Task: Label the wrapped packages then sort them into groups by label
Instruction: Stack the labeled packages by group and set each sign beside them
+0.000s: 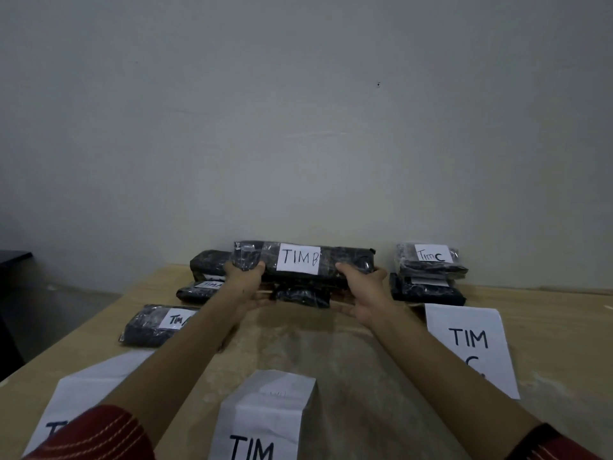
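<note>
Both hands curled around 1 long black wrapped package (345, 260) bearing a white label that read "TIM B". The left hand (247, 283) gripped its left end, thumb on top. The right hand (365, 290) gripped it right of the label, fingers underneath. The package was held level near the middle of the far edge of the desk (331, 360), directly over a smaller black package (302, 295); whether the 2 touched could not be told.

Toward the far left corner lay 3 black packages: a rear one (210, 263), a second one (197, 289) nearer, and a third one (152, 325) nearer still, with a label starting "TIM" partly hidden by the left forearm. Toward the far right, a package labelled "Tim C" (431, 260) sat on top of a lower dark package (428, 292).

On the near part of the desk lay 3 white sheets: a right sheet (471, 346) marked "TIM C", a middle sheet (265, 419) showing "TIM", and a left sheet (83, 390) partly covered by the left arm. A plain grey wall (298, 127) stood behind the desk.
</note>
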